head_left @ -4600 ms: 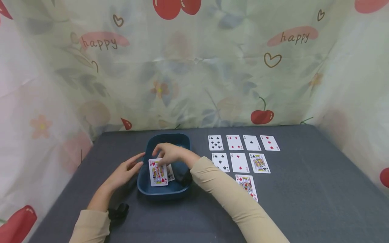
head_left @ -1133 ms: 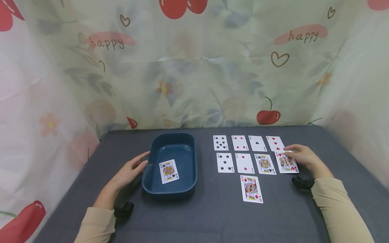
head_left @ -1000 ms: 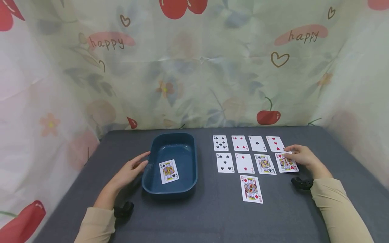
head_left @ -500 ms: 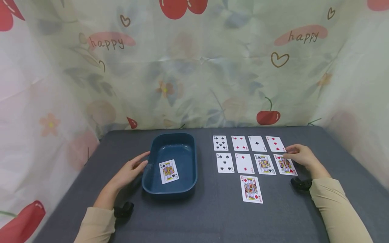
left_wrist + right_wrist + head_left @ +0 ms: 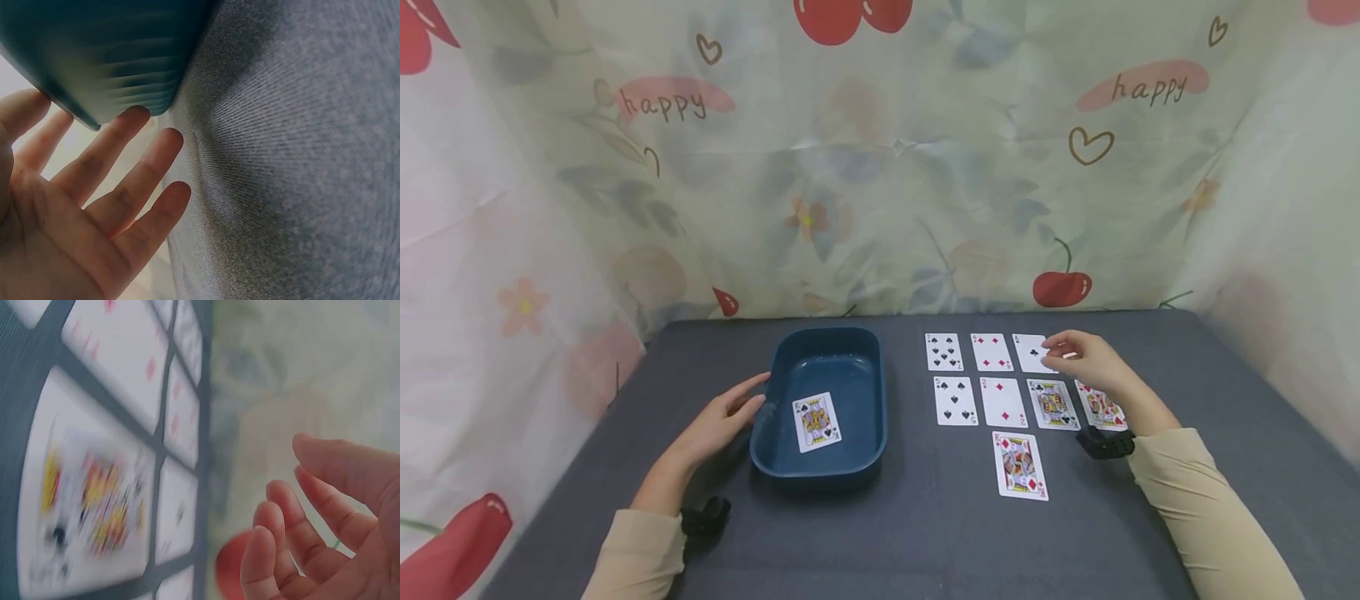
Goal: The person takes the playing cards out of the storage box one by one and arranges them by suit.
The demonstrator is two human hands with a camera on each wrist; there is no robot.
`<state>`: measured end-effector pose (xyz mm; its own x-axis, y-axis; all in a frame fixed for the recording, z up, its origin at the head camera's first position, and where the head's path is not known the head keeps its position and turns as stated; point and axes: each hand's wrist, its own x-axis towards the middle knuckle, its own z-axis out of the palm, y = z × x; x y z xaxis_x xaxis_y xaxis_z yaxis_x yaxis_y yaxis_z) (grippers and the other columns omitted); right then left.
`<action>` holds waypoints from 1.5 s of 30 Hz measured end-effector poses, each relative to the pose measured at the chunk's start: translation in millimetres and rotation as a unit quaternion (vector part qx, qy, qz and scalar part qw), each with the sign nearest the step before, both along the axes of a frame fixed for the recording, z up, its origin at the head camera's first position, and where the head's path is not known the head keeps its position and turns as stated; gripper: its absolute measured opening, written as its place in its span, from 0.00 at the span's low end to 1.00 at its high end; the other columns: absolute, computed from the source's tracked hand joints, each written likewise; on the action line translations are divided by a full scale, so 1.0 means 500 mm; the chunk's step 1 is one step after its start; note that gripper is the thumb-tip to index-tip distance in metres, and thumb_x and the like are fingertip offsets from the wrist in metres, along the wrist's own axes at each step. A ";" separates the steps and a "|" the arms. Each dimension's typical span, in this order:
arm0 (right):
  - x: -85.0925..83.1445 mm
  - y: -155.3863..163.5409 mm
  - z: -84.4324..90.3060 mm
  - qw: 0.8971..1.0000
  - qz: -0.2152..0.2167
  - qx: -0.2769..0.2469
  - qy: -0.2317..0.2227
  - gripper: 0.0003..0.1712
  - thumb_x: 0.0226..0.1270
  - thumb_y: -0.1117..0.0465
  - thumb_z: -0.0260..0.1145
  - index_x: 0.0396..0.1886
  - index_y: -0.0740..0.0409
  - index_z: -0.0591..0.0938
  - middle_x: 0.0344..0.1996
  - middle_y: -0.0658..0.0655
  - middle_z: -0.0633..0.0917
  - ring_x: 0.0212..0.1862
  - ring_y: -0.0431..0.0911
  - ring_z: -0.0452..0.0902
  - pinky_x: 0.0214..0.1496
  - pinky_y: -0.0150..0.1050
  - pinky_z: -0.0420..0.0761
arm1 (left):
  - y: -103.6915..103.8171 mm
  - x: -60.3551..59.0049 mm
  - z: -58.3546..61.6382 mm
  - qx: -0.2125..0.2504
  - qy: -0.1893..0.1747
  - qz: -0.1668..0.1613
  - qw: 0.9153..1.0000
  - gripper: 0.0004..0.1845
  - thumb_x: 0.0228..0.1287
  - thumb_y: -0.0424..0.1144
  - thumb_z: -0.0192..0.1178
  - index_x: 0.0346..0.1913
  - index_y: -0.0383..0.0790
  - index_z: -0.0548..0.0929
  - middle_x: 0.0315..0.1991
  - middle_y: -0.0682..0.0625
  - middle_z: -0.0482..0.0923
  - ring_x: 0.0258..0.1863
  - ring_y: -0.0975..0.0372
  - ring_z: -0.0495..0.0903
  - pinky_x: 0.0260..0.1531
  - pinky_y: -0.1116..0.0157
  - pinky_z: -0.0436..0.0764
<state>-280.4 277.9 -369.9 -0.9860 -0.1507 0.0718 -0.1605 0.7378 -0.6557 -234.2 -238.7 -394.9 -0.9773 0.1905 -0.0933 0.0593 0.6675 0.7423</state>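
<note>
Lying nearest, the king of diamonds (image 5: 1019, 466) sits alone below the rows of cards. Left hand (image 5: 718, 425) rests on the grey table (image 5: 925, 542) with straight, relaxed fingers touching the side of the blue tray (image 5: 790, 467), where the king of spades (image 5: 816, 422) lies face up. Farther back, right hand (image 5: 1086, 360) hovers empty with loosely bent fingers over the far row, by the ace of clubs (image 5: 1028, 352), the king of hearts (image 5: 1101, 406) just beneath its wrist.

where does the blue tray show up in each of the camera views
Head: the blue tray sits left of centre on the grey table, beside the left hand.
Left wrist: its blurred outer wall fills the upper left, fingers touching it.
Right wrist: not in it.
Shared landmark: the grey table.
</note>
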 end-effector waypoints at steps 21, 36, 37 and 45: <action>0.013 -0.267 0.061 0.975 0.206 -0.086 -0.001 0.17 0.61 0.60 0.66 0.49 0.59 0.77 0.44 0.61 0.82 0.43 0.46 0.80 0.45 0.38 0.77 | 0.000 -0.004 -0.005 0.024 0.010 -0.012 1.000 0.29 0.72 0.51 0.44 0.72 0.48 0.55 0.69 0.33 0.57 0.59 0.41 0.73 0.59 0.44 0.69; -0.001 -0.437 0.078 0.953 0.282 -0.104 -0.038 0.18 0.61 0.63 0.65 0.50 0.60 0.76 0.42 0.60 0.82 0.44 0.46 0.81 0.47 0.36 0.80 | 0.001 -0.003 -0.003 0.023 0.005 -0.006 1.000 0.29 0.72 0.51 0.44 0.72 0.48 0.55 0.70 0.33 0.57 0.59 0.41 0.72 0.60 0.42 0.68; -0.003 -0.446 0.080 0.952 0.285 -0.101 -0.040 0.18 0.61 0.62 0.65 0.50 0.60 0.76 0.42 0.60 0.82 0.43 0.46 0.81 0.47 0.35 0.80 | 0.000 -0.003 -0.003 0.023 0.005 -0.006 1.000 0.29 0.72 0.51 0.44 0.72 0.48 0.55 0.70 0.33 0.57 0.59 0.41 0.72 0.60 0.42 0.68; -0.018 -0.515 0.078 0.951 0.297 -0.069 -0.047 0.20 0.61 0.61 0.66 0.52 0.60 0.75 0.44 0.59 0.82 0.45 0.48 0.80 0.48 0.34 0.80 | -0.004 -0.005 -0.004 0.025 -0.003 -0.013 1.000 0.30 0.72 0.52 0.43 0.73 0.48 0.54 0.70 0.33 0.56 0.60 0.40 0.71 0.60 0.42 0.68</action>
<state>-289.2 20.3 -331.1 -0.7331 -0.6784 0.0476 -0.4586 0.4415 -0.7712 -236.7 -240.9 -396.7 -0.9714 0.2202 -0.0891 0.0713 0.6284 0.7746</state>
